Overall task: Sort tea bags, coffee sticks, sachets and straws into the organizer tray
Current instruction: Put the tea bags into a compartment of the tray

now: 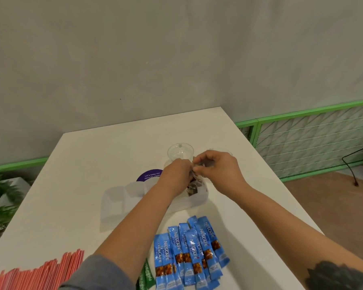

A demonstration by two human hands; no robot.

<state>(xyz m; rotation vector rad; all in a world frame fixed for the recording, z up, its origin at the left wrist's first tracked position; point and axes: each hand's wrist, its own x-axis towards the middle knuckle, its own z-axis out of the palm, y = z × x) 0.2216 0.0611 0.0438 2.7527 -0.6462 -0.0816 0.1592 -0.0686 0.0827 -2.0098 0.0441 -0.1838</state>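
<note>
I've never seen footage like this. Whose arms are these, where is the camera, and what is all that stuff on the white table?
There is no machine here: a person wears a wide-angle camera on the head, so you look down along their own arms. There is only this one view. The left hand and right hand meet over a clear organizer tray and pinch small dark packets, probably tea bags; they are too blurred to be sure. Nearer the camera lie blue coffee sticks, red straws and green sachets, mostly hidden by an arm. Behind the hands stands a clear cup on the white table.
</note>
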